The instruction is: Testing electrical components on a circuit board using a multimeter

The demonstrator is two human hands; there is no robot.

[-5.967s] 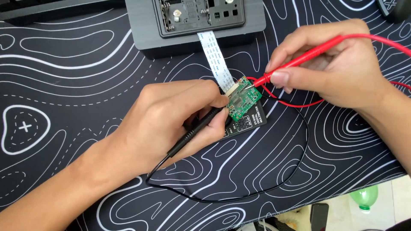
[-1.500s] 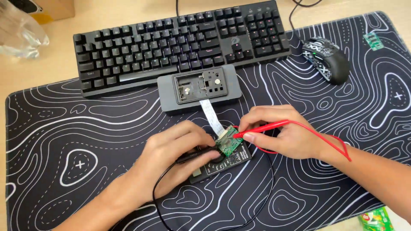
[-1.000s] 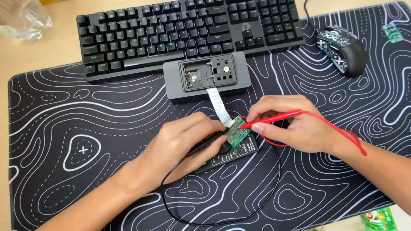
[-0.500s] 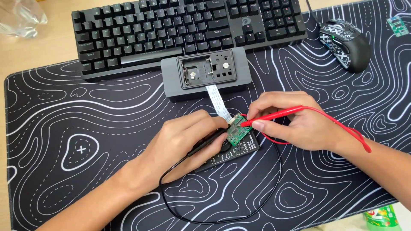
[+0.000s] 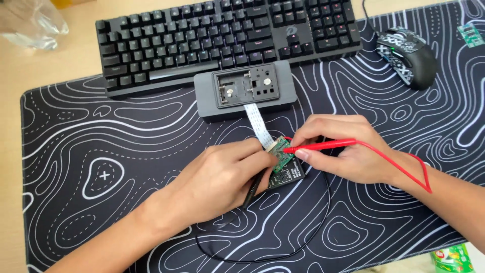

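Observation:
My left hand (image 5: 222, 177) grips a black test probe (image 5: 251, 189) and steadies a small green circuit board (image 5: 283, 157), which lies over a dark board (image 5: 288, 177). In my right hand (image 5: 343, 151) a red test probe (image 5: 318, 146) is pinched like a pen, its tip touching the green board. A white ribbon cable (image 5: 258, 126) runs from the board up into a grey box (image 5: 245, 93) with an open recess. The black probe's lead (image 5: 273, 255) loops over the mat below; the red lead (image 5: 414, 164) trails across my right wrist.
All of this lies on a black desk mat with white contour lines (image 5: 101, 151). Behind the box is a black keyboard (image 5: 222, 35), a patterned mouse (image 5: 406, 55) at the far right, another small green board (image 5: 471, 34) in the corner, and clear plastic (image 5: 30, 25) at top left.
The view has shifted slightly, so the scene sits a little higher and to the right. Both hands keep their probes on the green board, with hardly any motion over the last second.

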